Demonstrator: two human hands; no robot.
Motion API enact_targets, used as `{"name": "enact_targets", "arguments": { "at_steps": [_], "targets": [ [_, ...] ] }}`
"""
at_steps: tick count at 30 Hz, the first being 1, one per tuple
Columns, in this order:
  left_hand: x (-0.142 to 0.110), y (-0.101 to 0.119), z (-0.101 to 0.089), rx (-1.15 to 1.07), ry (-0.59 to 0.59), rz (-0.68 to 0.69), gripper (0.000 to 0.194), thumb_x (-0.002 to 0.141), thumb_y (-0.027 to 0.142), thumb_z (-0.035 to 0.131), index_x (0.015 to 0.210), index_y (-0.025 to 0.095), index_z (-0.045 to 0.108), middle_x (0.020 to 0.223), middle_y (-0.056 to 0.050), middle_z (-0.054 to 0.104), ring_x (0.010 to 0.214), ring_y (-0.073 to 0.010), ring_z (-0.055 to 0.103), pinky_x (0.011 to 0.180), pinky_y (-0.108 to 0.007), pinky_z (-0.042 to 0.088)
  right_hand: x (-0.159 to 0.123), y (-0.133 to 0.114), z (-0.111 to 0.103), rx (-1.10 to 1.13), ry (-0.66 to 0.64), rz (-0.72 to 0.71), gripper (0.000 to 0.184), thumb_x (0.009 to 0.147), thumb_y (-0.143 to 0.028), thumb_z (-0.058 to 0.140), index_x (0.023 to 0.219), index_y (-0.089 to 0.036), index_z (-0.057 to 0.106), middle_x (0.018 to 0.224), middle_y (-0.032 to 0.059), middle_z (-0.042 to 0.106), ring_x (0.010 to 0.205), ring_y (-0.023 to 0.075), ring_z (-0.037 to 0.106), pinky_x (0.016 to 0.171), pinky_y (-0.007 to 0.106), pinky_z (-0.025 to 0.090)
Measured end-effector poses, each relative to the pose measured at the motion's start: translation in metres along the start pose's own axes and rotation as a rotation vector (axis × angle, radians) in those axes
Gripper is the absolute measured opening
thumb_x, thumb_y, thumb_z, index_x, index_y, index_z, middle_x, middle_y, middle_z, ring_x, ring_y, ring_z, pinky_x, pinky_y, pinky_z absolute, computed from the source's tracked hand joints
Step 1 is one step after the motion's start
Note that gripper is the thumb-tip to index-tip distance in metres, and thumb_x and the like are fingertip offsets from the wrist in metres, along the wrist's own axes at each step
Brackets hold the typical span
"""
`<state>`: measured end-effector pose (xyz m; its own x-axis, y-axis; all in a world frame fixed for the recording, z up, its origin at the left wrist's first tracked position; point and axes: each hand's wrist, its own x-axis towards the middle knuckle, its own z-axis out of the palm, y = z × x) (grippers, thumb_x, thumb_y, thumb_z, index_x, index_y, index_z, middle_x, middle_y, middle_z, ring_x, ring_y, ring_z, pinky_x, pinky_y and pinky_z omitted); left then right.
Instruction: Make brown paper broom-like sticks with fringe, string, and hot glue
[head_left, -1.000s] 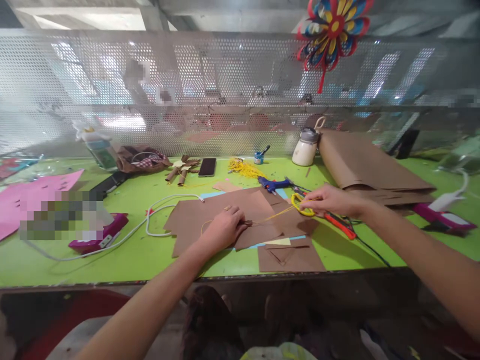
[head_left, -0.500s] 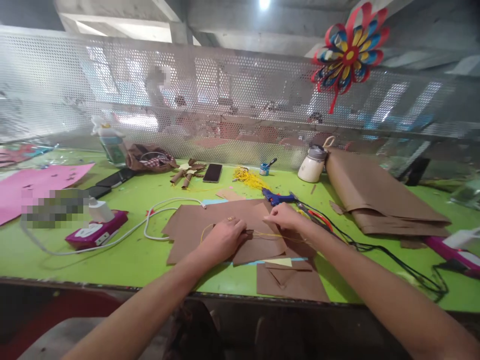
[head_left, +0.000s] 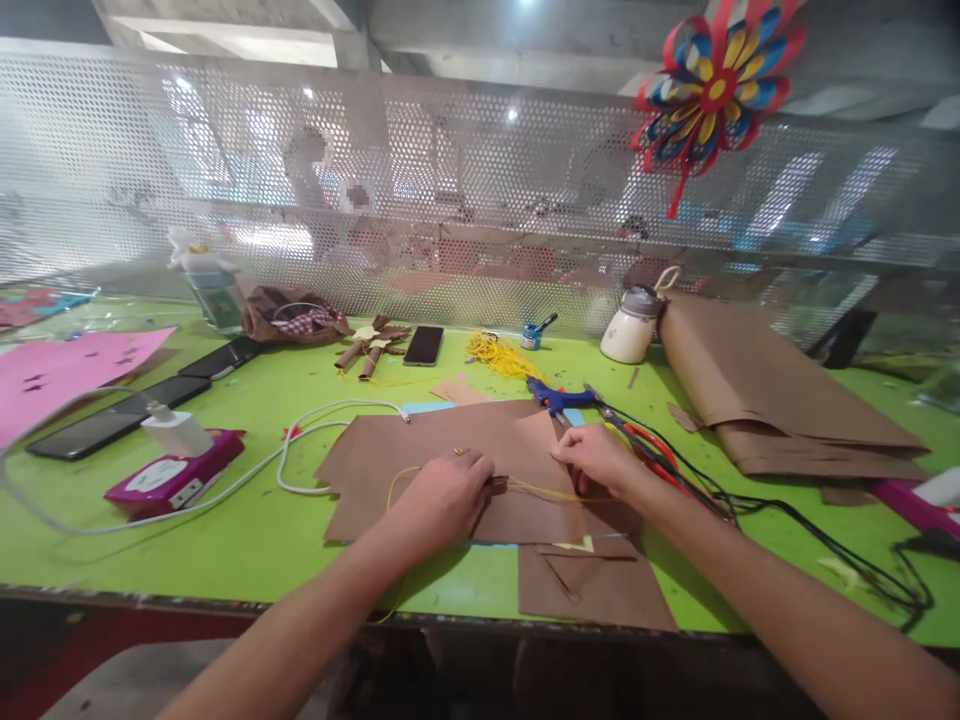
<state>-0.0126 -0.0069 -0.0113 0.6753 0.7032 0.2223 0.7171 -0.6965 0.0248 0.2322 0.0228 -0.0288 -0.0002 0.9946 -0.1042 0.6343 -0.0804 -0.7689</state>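
Observation:
My left hand rests on a brown paper sheet, its fingers closed over a small dark-brown paper roll whose end pokes out. A thin yellow string runs right from the roll, and another stretch loops out left of the hand. With thumb and forefinger pinched together, my right hand grips the right edge of the brown paper. Just behind it lie a blue glue gun and red-handled scissors, partly hidden by the hand and wrist.
Yellow string, a phone and paper rolls lie farther back. A white bottle stands beside folded brown paper. A white cable and a power strip are left; black cords run right.
My right hand has put down the yellow-handled scissors and moved left to the paper's edge. The paper under my left hand has shifted slightly; that hand stays on the roll.

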Motion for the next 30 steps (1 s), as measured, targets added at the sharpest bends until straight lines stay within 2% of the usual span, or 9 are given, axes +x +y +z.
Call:
{"name": "enact_targets", "arguments": {
  "at_steps": [3,6,8,10,15,19,25,28,30],
  "targets": [
    [0.001,-0.002,0.0,0.008,-0.036,0.013,0.016,0.093,0.025,0.042,0.085,0.017,0.054,0.087,-0.008,0.061,0.077,-0.0212,0.057,0.065,-0.031,0.042,0.013,-0.001,-0.018,-0.129,0.04,-0.082,0.019,0.081,-0.029,0.055,0.067,-0.017,0.058,0.056,0.0024,0.066,0.043,0.0135,0.06,0.04,0.022,0.045],
    [0.001,-0.004,0.002,0.013,-0.043,0.025,0.015,0.092,0.024,0.043,0.086,0.016,0.054,0.087,-0.008,0.061,0.077,-0.0214,0.057,0.065,-0.032,0.042,0.041,-0.005,-0.044,-0.32,0.143,-0.197,0.017,0.085,-0.025,0.05,0.082,-0.016,0.064,0.077,0.0078,0.071,0.07,0.0181,0.066,0.065,0.029,0.052],
    [0.0,-0.006,0.003,0.007,-0.041,0.03,0.016,0.093,0.025,0.043,0.087,0.017,0.055,0.088,-0.008,0.061,0.076,-0.0209,0.057,0.064,-0.031,0.042,0.063,-0.005,-0.056,-0.458,0.164,-0.279,0.016,0.08,-0.015,0.052,0.088,-0.015,0.066,0.098,0.0112,0.07,0.095,0.022,0.062,0.086,0.034,0.047],
    [0.0,-0.007,0.004,-0.004,-0.035,0.024,0.017,0.093,0.027,0.042,0.087,0.017,0.055,0.088,-0.007,0.061,0.076,-0.0202,0.057,0.064,-0.03,0.042,0.082,-0.002,-0.059,-0.582,0.125,-0.344,0.024,0.072,-0.006,0.056,0.091,-0.014,0.067,0.109,0.0129,0.067,0.108,0.0249,0.056,0.095,0.035,0.04],
    [0.001,-0.007,0.002,-0.083,-0.017,0.05,0.023,0.095,0.032,0.04,0.088,0.017,0.056,0.088,-0.006,0.06,0.079,-0.0191,0.055,0.066,-0.029,0.042,0.106,0.015,-0.047,-0.793,0.021,-0.43,0.032,0.066,-0.006,0.06,0.096,-0.012,0.066,0.109,0.017,0.062,0.106,0.0308,0.052,0.089,0.04,0.041],
    [0.003,-0.007,-0.001,-0.151,-0.027,0.07,0.029,0.096,0.035,0.037,0.089,0.017,0.059,0.089,-0.007,0.059,0.08,-0.0187,0.054,0.07,-0.029,0.042,0.109,0.018,-0.052,-0.856,-0.016,-0.51,0.031,0.066,-0.005,0.057,0.094,-0.013,0.065,0.105,0.0148,0.06,0.103,0.0281,0.052,0.088,0.037,0.041],
    [0.003,-0.01,0.002,-0.179,-0.018,0.058,0.03,0.095,0.036,0.04,0.091,0.018,0.062,0.089,-0.008,0.057,0.082,-0.0192,0.053,0.075,-0.03,0.041,0.094,0.007,-0.1,-0.766,0.039,-0.583,0.037,0.068,-0.013,0.057,0.105,-0.013,0.063,0.106,0.0107,0.064,0.097,0.0252,0.057,0.084,0.034,0.045],
    [0.002,-0.011,0.004,-0.191,-0.005,0.051,0.027,0.094,0.036,0.043,0.093,0.018,0.063,0.091,-0.008,0.057,0.084,-0.0197,0.052,0.077,-0.031,0.041,0.078,0.003,-0.126,-0.433,0.059,-0.575,0.035,0.069,-0.021,0.061,0.103,-0.016,0.065,0.099,0.0068,0.069,0.09,0.0235,0.061,0.081,0.033,0.047],
    [0.003,-0.012,0.006,-0.203,0.005,0.044,0.027,0.093,0.036,0.044,0.094,0.017,0.063,0.092,-0.008,0.057,0.085,-0.0199,0.052,0.077,-0.031,0.041,0.067,0.001,-0.133,-0.18,0.037,-0.516,0.033,0.07,-0.027,0.063,0.101,-0.017,0.067,0.096,0.0056,0.071,0.086,0.0222,0.064,0.076,0.032,0.049]
  ]
}}
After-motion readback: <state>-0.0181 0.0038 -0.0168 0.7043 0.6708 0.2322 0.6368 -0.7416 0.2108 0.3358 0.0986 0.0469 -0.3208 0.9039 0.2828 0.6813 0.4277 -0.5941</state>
